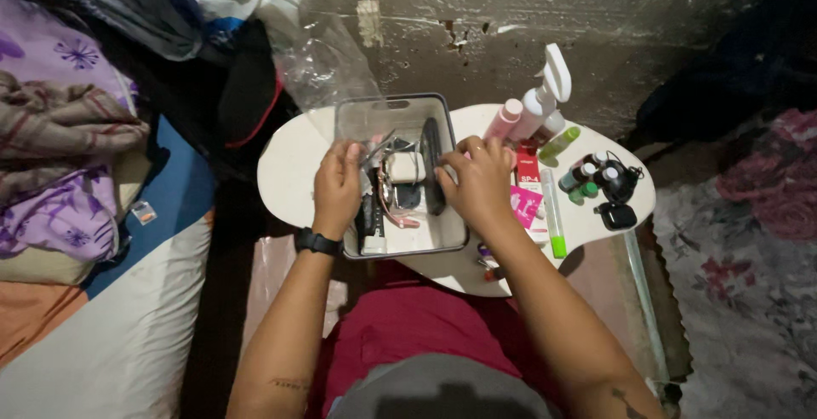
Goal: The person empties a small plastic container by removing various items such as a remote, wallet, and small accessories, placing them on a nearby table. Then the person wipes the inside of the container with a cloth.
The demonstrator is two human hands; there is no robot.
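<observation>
Organizer bin (400, 117), a clear-ish grey plastic one, sits in the middle of a small white counter (285, 164), and both hands are in it. Left hand (338, 189), with a black watch (317, 242) on the wrist, rests on the bin's left edge, fingers curled loosely around small dark bits inside; can't tell exactly what it's pinching. Right hand (481, 182) has its grip closed on a black oval thing (432, 164) standing on edge at the bin's right side. Just right of the bin: a pink tube (505, 119), a white spray bottle (545, 96), a green tube (555, 215), little bottles (583, 176) and a black case (616, 216). Bedding (59, 155) is piled far left, and a floral rug (749, 257) lies to the right.
</observation>
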